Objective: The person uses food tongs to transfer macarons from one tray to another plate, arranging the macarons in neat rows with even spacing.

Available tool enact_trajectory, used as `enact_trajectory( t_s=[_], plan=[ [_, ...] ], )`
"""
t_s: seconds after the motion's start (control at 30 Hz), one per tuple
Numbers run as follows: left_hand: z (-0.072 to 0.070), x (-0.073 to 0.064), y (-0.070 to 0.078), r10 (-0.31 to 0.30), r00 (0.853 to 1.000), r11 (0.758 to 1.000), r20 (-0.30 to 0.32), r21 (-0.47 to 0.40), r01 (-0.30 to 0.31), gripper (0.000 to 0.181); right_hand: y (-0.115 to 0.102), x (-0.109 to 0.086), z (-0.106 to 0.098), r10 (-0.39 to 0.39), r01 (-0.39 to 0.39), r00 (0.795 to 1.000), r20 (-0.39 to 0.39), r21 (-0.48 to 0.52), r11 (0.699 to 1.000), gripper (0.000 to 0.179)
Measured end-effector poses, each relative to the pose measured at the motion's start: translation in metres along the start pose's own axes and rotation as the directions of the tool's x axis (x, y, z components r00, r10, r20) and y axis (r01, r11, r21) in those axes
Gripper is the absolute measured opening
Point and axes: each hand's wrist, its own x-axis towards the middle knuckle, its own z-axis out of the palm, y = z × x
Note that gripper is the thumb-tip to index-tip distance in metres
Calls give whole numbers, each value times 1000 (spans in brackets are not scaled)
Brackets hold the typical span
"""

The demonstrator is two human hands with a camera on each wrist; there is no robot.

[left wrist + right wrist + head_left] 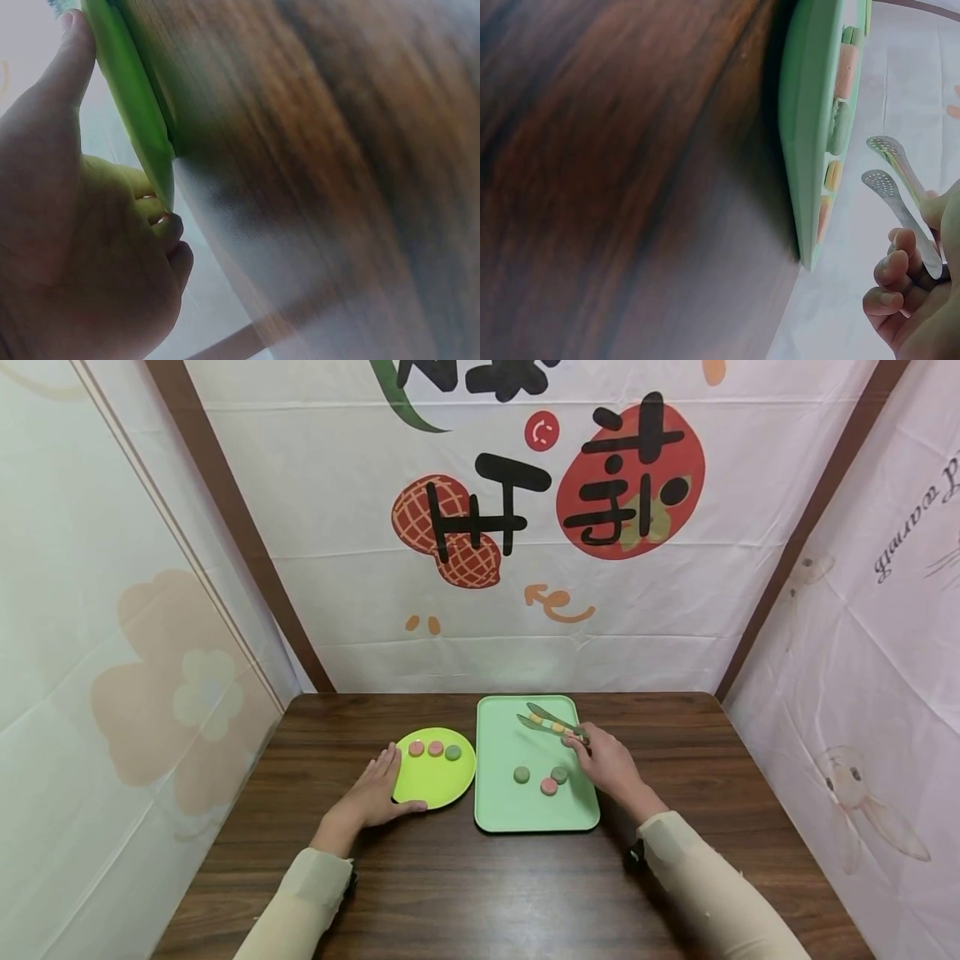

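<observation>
My left hand rests against the left rim of a yellow-green plate, fingers extended along the edge and thumb at the near side. On that plate lie two pink macarons and a green macaron. My right hand grips metal tongs over the far right of a light green tray; their perforated tips stand apart. Yellow macarons show around the tongs' arms; whether they are touched I cannot tell. Nearer on the tray are two green macarons and a pink macaron.
Plate and tray stand side by side on a dark wooden table, almost touching. A white printed cloth hangs behind the table's far edge, with further cloths at both sides.
</observation>
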Motion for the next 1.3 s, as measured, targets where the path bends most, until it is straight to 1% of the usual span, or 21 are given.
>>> enact_trajectory(
  t_s=[0.37,0.67,1.0,1.3],
  plan=[
    [0,0,-1,-1,1000,1000,1,5,1,126,3,5,-2,47,-47,999,19,-7,999,36],
    [1,0,-2,5,1000,1000,-2,3,-5,127,7,8,2,88,-87,995,43,-25,996,40],
    [1,0,-1,8,1000,1000,-4,10,-8,126,10,11,5,104,-104,993,47,-1,995,39],
    [1,-1,-1,10,1000,1000,-9,9,-10,125,10,11,7,117,-118,991,67,9,993,40]
  ],
)
